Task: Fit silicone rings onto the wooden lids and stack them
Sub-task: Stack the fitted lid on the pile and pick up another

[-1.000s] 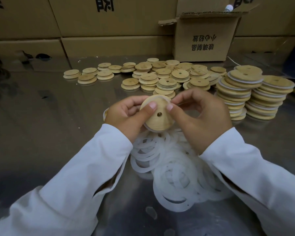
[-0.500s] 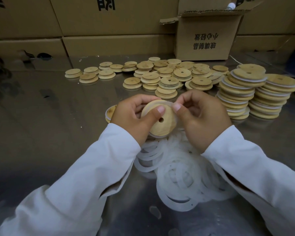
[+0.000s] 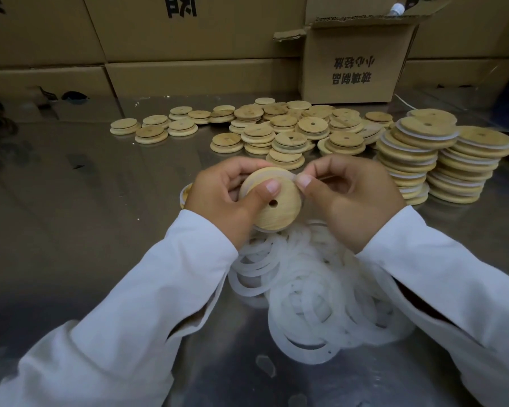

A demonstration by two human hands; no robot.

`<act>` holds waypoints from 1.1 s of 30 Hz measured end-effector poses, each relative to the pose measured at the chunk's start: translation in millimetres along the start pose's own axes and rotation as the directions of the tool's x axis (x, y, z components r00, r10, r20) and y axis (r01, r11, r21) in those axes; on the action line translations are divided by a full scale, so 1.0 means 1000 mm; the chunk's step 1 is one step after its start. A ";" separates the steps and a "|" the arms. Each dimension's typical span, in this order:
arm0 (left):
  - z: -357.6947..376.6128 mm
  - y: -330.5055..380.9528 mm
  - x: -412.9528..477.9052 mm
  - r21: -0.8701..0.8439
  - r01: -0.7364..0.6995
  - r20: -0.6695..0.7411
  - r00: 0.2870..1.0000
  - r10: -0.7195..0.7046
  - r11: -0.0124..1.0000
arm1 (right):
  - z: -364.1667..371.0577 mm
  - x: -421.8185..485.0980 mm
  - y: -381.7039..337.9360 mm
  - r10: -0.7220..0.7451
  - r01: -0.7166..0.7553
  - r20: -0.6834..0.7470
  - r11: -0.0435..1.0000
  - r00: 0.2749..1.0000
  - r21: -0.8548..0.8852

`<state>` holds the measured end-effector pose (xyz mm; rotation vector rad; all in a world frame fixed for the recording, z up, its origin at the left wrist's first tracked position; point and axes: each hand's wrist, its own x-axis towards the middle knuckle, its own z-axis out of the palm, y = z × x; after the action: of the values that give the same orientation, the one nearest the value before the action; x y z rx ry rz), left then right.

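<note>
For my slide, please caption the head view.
Left hand holds a wooden lid; right hand pinches a silicone ring at its rim, above loose rings.

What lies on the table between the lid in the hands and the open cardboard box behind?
Low stacks of loose wooden lids spread across that stretch, seen in the head view.

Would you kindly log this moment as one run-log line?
step: ring fitting | left hand: holds wooden lid | right hand: pinches silicone ring at rim

Two tall stacks (image 3: 415,160), one held lid (image 3: 276,210)
</note>
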<state>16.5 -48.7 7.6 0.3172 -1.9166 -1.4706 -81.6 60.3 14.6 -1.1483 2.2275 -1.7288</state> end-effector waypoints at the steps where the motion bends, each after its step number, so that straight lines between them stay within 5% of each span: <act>1: -0.001 0.000 0.000 -0.011 0.003 0.004 1.000 -0.003 1.000 | 0.000 0.000 -0.001 -0.010 0.010 -0.006 1.000 1.000 -0.015; 33: -0.005 0.001 0.003 0.044 -0.053 0.023 0.998 0.052 0.998 | -0.003 -0.001 -0.009 0.056 -0.060 0.140 0.998 0.989 0.028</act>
<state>17.4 -54.0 10.4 0.2703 -1.9625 -1.4035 -78.3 62.8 23.4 -1.1477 2.1220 -1.6038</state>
